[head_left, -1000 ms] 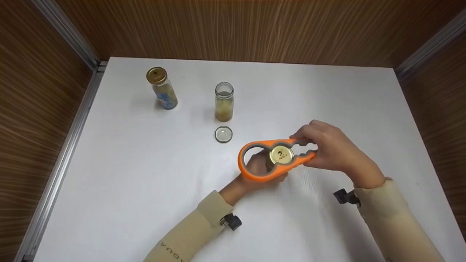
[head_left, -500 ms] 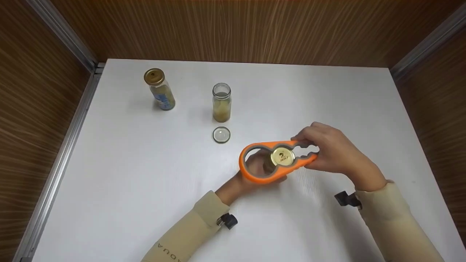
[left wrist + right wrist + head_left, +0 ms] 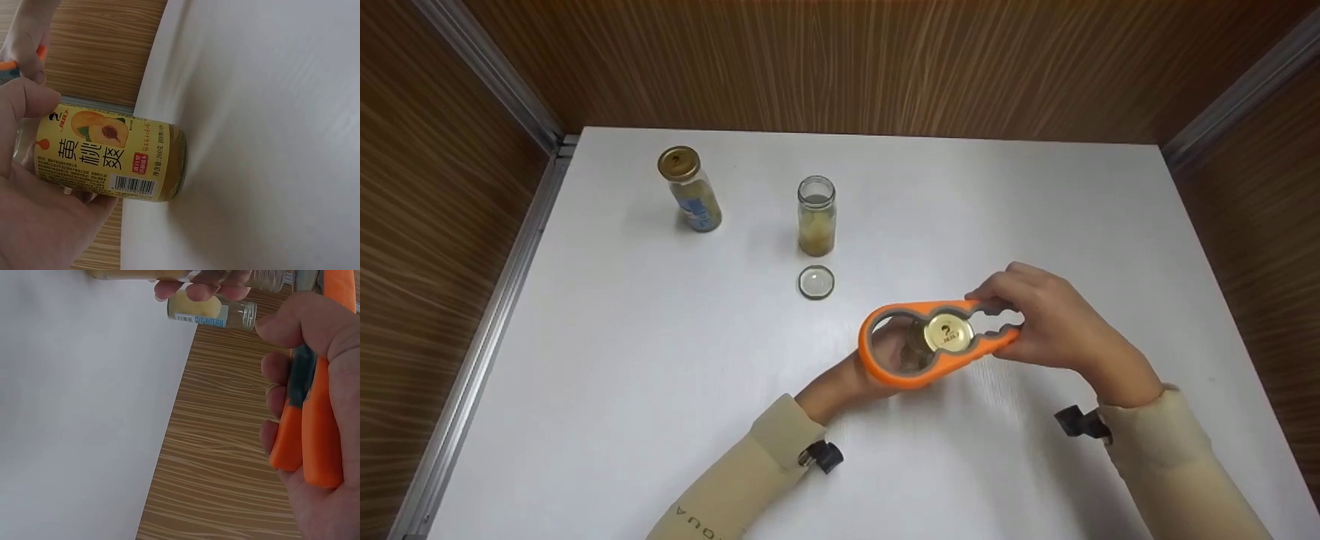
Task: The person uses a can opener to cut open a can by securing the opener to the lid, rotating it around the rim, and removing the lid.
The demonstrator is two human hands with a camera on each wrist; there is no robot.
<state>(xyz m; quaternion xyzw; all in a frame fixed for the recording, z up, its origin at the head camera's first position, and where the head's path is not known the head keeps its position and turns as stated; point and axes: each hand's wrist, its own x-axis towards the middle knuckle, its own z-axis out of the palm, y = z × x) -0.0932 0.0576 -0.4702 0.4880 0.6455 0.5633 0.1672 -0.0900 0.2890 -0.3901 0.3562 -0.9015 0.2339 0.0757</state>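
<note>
My left hand (image 3: 888, 346) grips a glass jar of peaches (image 3: 112, 152), its yellow label showing a peach, in the left wrist view. The jar's bottom is close to the white table in that view. An orange jar opener (image 3: 913, 380) with grey inner teeth sits around the jar's gold lid (image 3: 949, 333), in the opening beside its large ring. My right hand (image 3: 1046, 319) squeezes the opener's two handles (image 3: 323, 433), fingers curled around them. Through the large ring, part of my left hand and the jar's side show in the head view.
At the back left stands a gold-lidded jar (image 3: 690, 191). An uncapped glass jar (image 3: 817, 217) with pale yellow contents stands right of it, a loose lid (image 3: 817, 282) lying just in front. Wood-grain panels (image 3: 840, 67) border the white table (image 3: 622, 360).
Both hands, with the jar and the opener, have shifted slightly right and toward me. The opener stays around the lid. The head view has tilted a little.
</note>
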